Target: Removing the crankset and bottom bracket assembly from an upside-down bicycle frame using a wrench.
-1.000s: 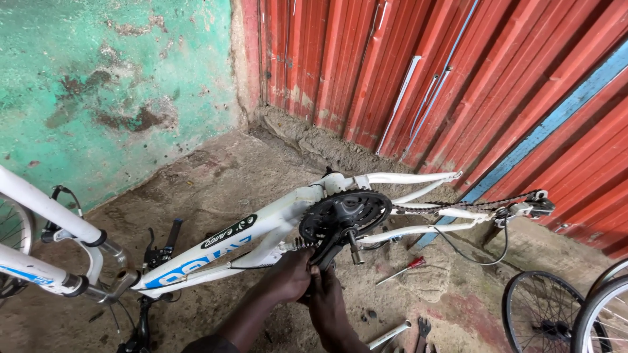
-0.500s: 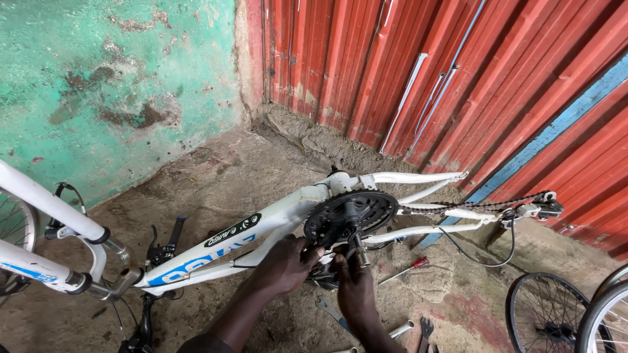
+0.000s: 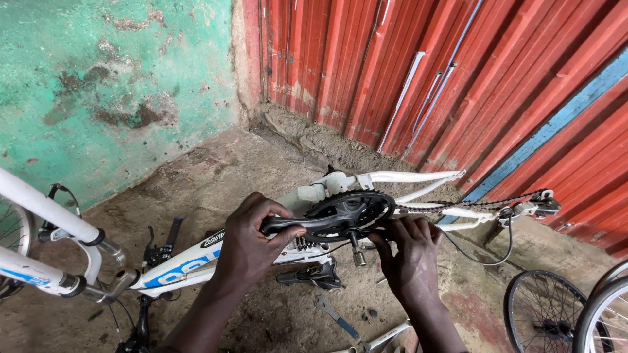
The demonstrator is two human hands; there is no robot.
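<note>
A: Frame [image 3: 196, 265], white with blue lettering, lies upside down on the dirt floor [image 3: 216, 176], running from the lower left toward the red sheet wall [image 3: 458, 78] at right.

B: Hands?

A: Left hand [image 3: 248, 245] closed around the black crank arm [image 3: 281, 225], thumb under, fingers over the top. Firm wrap, nothing loose. Right hand [image 3: 409, 252] sits at the lower right rim of the chainring [image 3: 350, 212], fingers curled up against it from beneath. Whether it pinches anything there, cannot tell; the fingertips are hidden behind the ring.

B: Where is the crank set on the frame?

A: About mid-frame, at the bottom bracket, raised above the floor. Chain [image 3: 458, 204] runs off it to the right, to the derailleur [image 3: 540, 204] at the rear dropouts. No rear wheel in the stays.

B: Anything under it?

A: Second crank arm hangs down just below the chainring, between the two hands. A black saddle [image 3: 314, 274] rests on the floor beneath the frame. A spanner [image 3: 333, 314] lies on the floor near the bottom edge, between the forearms.

B: Surroundings?

A: White fork legs [image 3: 46, 212] at the left edge with a brake lever [image 3: 160, 245] beside them. Spoked wheels [image 3: 549, 314] at the lower right corner. Green flaking wall [image 3: 98, 85] behind, upper left.
</note>
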